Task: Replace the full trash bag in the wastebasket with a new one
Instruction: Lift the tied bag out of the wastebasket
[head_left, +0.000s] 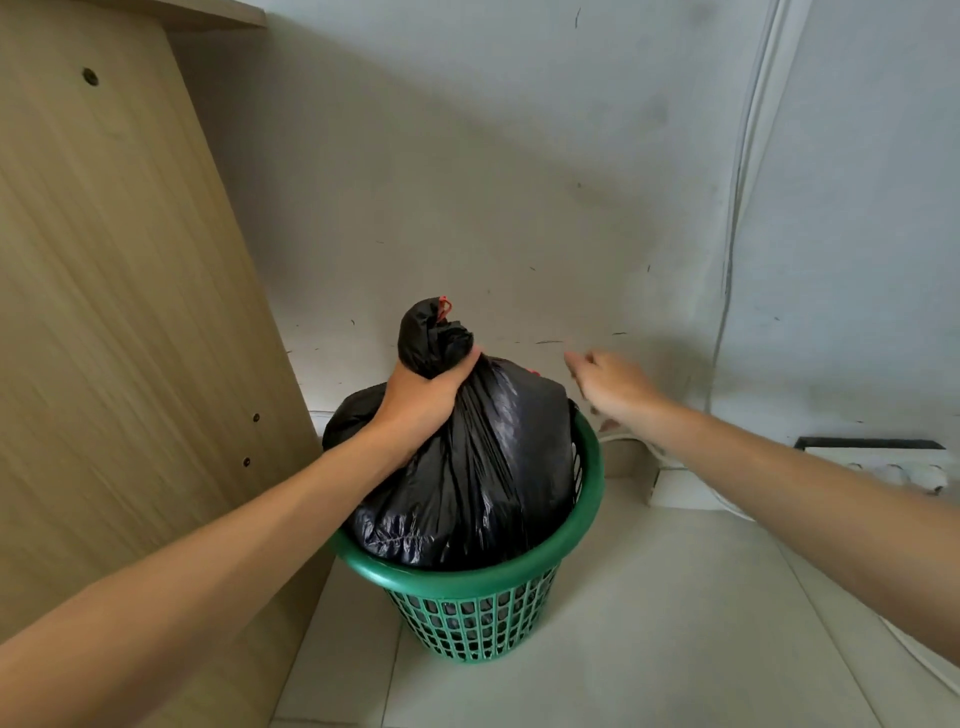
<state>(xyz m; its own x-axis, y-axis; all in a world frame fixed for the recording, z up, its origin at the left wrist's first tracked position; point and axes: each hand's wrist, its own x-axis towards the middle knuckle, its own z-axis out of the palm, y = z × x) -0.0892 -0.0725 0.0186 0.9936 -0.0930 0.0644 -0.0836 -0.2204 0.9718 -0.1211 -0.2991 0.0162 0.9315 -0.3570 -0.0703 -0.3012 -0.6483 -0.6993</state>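
Head view: bulging, glossy black trash bag (478, 467)

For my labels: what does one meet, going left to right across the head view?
Wooden panel → left hand, gripping the black trash bag → right hand → wall cable → white power strip.

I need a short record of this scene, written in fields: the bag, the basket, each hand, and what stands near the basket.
bag: black trash bag, neck gathered, sitting inside the basket
basket: green mesh wastebasket, upright on the pale floor
left hand: grips the gathered neck of the bag
right hand: holds nothing, fingers relaxed, in the air to the right of the bag
left of basket: wooden panel
right of basket: white power strip by the wall
new bag: none in view
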